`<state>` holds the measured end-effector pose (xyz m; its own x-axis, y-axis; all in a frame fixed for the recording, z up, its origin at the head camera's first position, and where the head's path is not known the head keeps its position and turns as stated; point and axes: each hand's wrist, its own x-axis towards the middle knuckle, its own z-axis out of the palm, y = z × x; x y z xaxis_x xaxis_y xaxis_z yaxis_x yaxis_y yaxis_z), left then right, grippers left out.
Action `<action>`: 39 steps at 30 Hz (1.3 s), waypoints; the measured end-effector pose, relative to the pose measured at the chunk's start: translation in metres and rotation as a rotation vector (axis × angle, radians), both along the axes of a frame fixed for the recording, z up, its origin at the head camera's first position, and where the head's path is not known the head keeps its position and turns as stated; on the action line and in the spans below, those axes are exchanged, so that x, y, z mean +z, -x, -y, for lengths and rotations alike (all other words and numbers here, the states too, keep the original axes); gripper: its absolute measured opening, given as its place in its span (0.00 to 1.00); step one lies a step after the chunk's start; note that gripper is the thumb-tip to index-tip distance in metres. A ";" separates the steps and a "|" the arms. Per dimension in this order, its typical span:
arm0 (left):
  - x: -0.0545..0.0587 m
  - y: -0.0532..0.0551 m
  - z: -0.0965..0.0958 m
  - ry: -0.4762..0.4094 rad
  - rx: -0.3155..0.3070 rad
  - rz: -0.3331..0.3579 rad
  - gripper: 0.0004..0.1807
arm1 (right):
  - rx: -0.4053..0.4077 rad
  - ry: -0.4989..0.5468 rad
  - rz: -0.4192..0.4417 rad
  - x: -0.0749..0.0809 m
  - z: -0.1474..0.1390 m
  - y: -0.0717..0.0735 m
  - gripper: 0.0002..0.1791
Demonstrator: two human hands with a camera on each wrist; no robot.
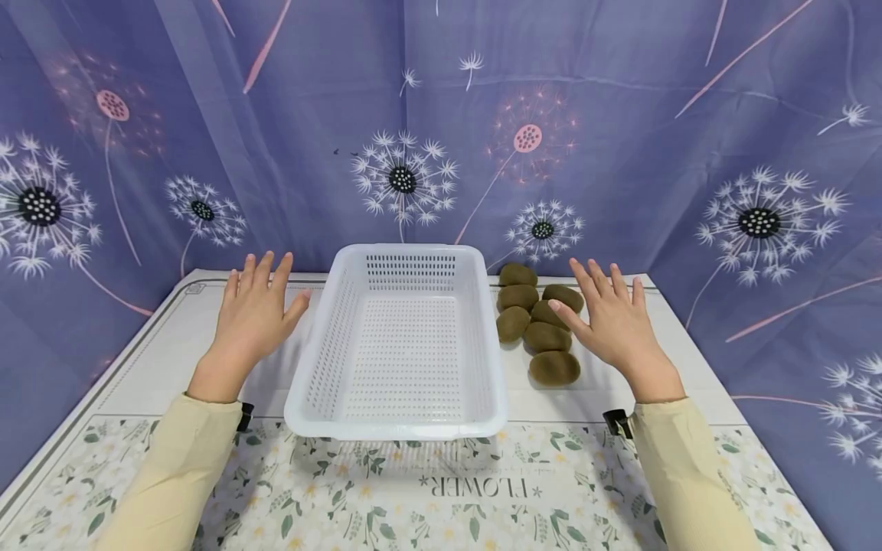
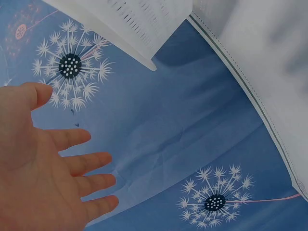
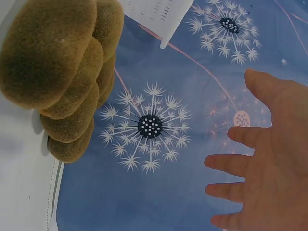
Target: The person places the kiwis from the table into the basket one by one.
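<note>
Head view shows two hands, one basket and seven brown kiwifruits that I can count. The white plastic basket (image 1: 395,430), with many small holes, stands on the surface (image 1: 158,383) between the two hands. The kiwifruits (image 1: 547,337) lie close together just beside the right wall of the basket, in two uneven rows: three in the row nearer to the basket, and four in the other row.

The left hand (image 1: 253,317) is at the left side of the basket, apart from it. The right hand (image 1: 615,325) is at the right of the kiwifruits, and its thumb covers a small part of one of them in this view. In the right wrist view, this hand is apart from the fruits. Both hands are released: the fingers are extended and spread, and they grasp nothing.

Two light yellow sleeves (image 1: 172,467) cover the forearms, and one dark band (image 1: 618,423) shows at each wrist. Behind the surface hangs a blue-violet curtain (image 1: 310,153) with printed dandelions.
</note>
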<state>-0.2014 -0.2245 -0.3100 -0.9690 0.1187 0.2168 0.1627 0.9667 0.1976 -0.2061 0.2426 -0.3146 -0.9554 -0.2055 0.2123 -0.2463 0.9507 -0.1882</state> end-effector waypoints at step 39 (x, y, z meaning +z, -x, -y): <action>-0.019 0.002 -0.004 -0.305 -0.089 -0.089 0.35 | 0.102 0.225 -0.097 -0.007 0.010 0.002 0.36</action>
